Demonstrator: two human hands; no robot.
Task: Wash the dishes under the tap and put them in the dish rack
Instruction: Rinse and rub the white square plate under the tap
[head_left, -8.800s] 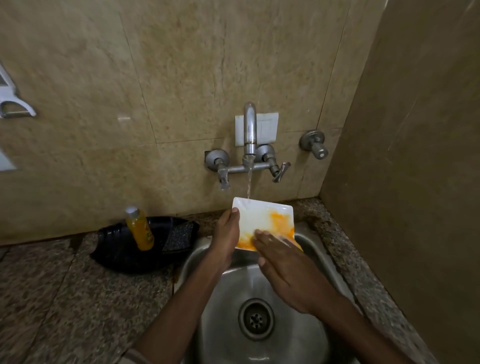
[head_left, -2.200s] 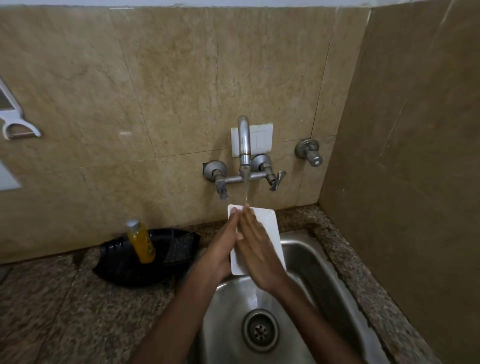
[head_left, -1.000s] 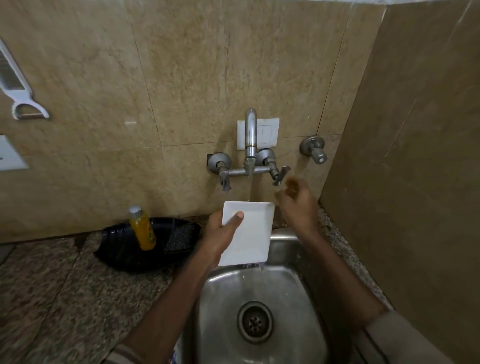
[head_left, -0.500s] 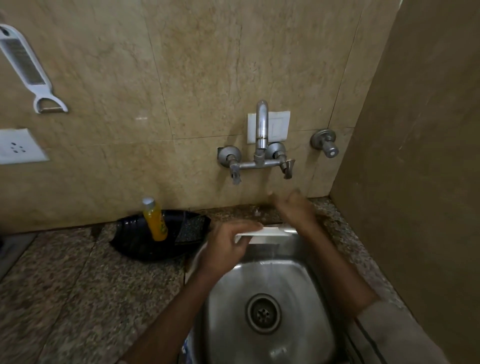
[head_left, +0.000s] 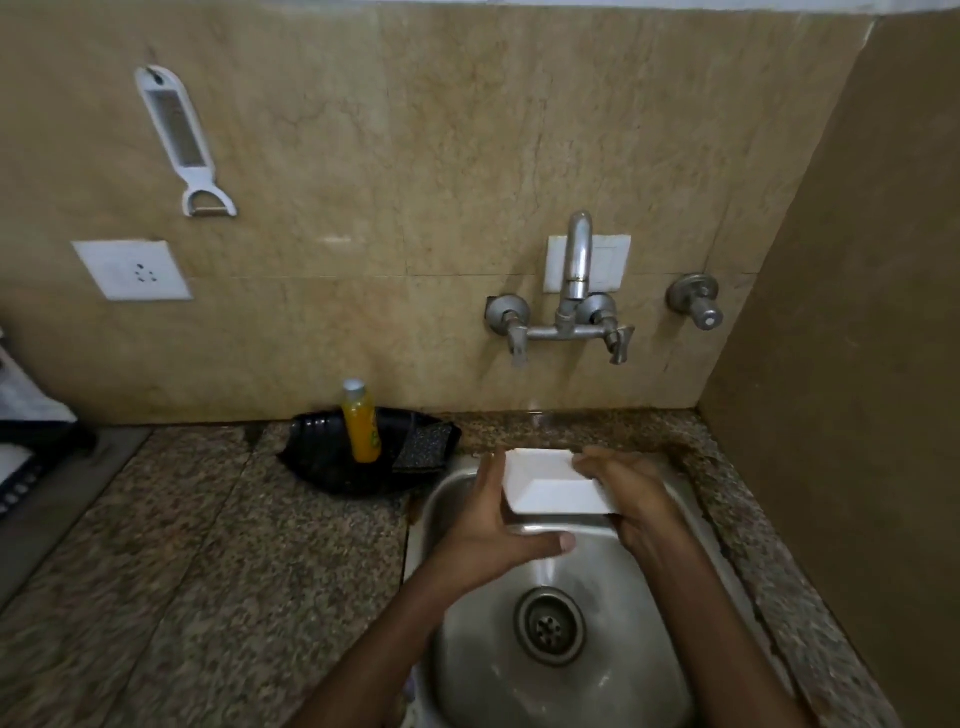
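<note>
A clean white rectangular dish (head_left: 551, 484) hangs over the back of the steel sink (head_left: 613, 680), tipped with its underside toward me. My left hand (head_left: 491, 530) holds its left edge, thumb stretched out below it. My right hand (head_left: 631, 486) grips its right edge. The wall tap (head_left: 574, 291) stands above the dish, and no water runs from it. At the far left edge a dark rack (head_left: 21, 467) is partly in view.
A black tray (head_left: 332, 457) left of the sink holds an orange soap bottle (head_left: 361, 421) and a dark scrub pad (head_left: 423, 447). Speckled granite counter (head_left: 182, 545) spreads to the left. A side wall (head_left: 857, 364) closes the right. A white peeler (head_left: 179, 140) hangs above a socket (head_left: 132, 270).
The orange stains are washed off the dish. My right hand went to the tap handle, the water stopped, and that hand came back to grip the dish. The view has swung left.
</note>
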